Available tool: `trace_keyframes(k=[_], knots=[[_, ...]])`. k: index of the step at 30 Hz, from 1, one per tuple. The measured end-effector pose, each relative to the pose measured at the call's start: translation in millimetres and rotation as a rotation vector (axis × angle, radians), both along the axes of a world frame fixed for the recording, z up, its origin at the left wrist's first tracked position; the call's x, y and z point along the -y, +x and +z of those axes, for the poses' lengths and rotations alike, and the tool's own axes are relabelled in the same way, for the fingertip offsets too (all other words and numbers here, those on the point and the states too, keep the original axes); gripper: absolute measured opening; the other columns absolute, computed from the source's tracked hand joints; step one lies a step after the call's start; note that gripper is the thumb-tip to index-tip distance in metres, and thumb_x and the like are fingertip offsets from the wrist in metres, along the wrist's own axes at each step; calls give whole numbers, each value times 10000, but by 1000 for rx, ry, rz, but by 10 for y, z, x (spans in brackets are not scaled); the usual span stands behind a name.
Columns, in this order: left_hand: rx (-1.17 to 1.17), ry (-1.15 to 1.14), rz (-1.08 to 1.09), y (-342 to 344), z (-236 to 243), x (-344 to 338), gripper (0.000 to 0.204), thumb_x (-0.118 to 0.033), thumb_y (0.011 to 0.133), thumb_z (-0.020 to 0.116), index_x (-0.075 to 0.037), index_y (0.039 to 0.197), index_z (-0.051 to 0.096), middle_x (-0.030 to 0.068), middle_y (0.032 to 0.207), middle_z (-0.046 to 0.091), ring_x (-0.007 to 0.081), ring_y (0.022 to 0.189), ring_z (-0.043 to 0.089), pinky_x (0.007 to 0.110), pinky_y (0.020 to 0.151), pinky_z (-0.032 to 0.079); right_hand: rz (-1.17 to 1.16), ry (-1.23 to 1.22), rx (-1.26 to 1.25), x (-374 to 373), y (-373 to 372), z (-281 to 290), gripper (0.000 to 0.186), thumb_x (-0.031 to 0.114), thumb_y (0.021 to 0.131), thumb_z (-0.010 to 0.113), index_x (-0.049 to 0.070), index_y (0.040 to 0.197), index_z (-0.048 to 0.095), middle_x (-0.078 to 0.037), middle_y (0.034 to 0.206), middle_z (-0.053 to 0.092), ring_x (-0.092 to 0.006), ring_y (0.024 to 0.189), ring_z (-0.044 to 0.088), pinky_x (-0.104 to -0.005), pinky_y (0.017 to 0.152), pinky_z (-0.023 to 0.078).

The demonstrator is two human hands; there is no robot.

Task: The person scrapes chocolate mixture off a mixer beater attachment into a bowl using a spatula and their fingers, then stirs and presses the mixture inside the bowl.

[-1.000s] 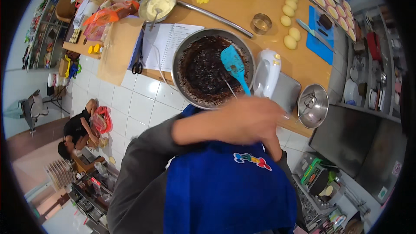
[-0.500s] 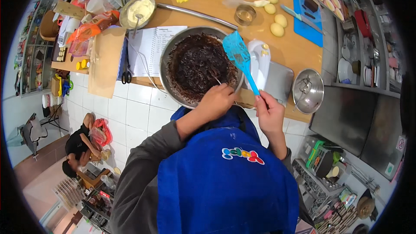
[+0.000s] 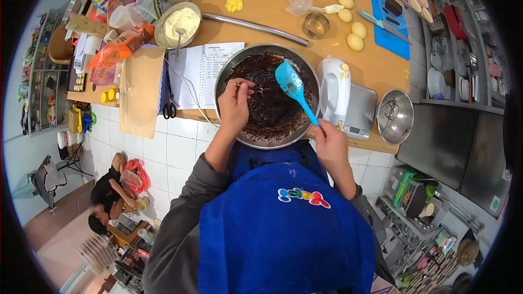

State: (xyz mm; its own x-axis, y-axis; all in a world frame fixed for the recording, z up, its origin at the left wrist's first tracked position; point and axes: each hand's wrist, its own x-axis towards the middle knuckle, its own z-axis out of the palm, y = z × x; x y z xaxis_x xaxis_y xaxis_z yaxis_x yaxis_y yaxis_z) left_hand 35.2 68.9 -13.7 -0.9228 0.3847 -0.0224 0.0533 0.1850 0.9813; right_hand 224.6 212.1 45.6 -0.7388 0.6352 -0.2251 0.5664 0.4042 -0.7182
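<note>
A wide metal bowl [image 3: 219, 81] of dark brown, lumpy batter [image 3: 261, 111] stands at the table's front edge. Above its left side, my left hand [image 3: 235, 100] is closed on a thin metal utensil [image 3: 255, 89]; I cannot make out its far end. My right hand [image 3: 330, 142], right of the bowl's near rim, grips the handle of a blue spatula [image 3: 293, 84]. The spatula's broad blade, smeared with brown, is over the batter.
Right of the bowl are a white hand mixer [image 3: 334, 90], a scale [image 3: 359, 109] and a smaller metal bowl [image 3: 395, 117]. An open notebook [image 3: 202, 73] and scissors [image 3: 169, 106] lie to the left. Dough balls [image 3: 355, 42] sit farther back. Someone crouches [image 3: 111, 190] on the floor at left.
My left hand has moved left and farther in over the bowl with the utensil. The spatula's blade has swung from the bowl's right rim to over the batter. The view has shifted slightly.
</note>
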Motion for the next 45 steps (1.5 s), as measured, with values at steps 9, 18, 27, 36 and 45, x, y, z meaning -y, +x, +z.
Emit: trace_keyframes(k=[9, 18, 27, 36, 45], knots=[[-6, 2, -22, -106, -101, -69, 209, -140, 972, 459, 3, 879, 581, 56, 736, 633, 99, 631, 596, 247, 593, 494, 194, 177, 203, 329, -164, -180, 194, 117, 873, 469, 7, 1020, 533, -215, 817, 596, -428, 745, 592, -503, 634, 466], [6, 21, -72, -155, -21, -53, 215, -131, 968, 465, 14, 867, 588, 61, 751, 643, 99, 642, 605, 243, 604, 503, 113, 276, 306, 477, -148, -273, 213, 63, 828, 460, -12, 1013, 532, -210, 816, 602, -403, 712, 613, -501, 613, 489], [53, 58, -239, -200, -141, -17, 278, -161, 985, 432, 12, 835, 590, 63, 733, 634, 102, 631, 607, 241, 576, 498, 83, 290, 261, 564, -162, -118, 203, 69, 829, 469, -21, 986, 562, -211, 819, 621, -405, 716, 627, -495, 614, 505], [319, 249, -19, -311, -293, 131, 334, -238, 1008, 379, 15, 877, 552, 99, 812, 640, 135, 666, 618, 253, 610, 516, 106, 235, 430, 300, -272, -312, 216, 130, 868, 429, -21, 899, 580, -216, 792, 631, -399, 761, 631, -497, 630, 500], [137, 170, -165, -140, -250, 251, 308, -207, 1009, 363, 21, 943, 559, 105, 879, 633, 153, 724, 627, 273, 670, 525, 80, 245, 306, 518, -278, 71, 202, 136, 851, 438, -2, 890, 580, -227, 791, 622, -414, 728, 617, -511, 628, 477]])
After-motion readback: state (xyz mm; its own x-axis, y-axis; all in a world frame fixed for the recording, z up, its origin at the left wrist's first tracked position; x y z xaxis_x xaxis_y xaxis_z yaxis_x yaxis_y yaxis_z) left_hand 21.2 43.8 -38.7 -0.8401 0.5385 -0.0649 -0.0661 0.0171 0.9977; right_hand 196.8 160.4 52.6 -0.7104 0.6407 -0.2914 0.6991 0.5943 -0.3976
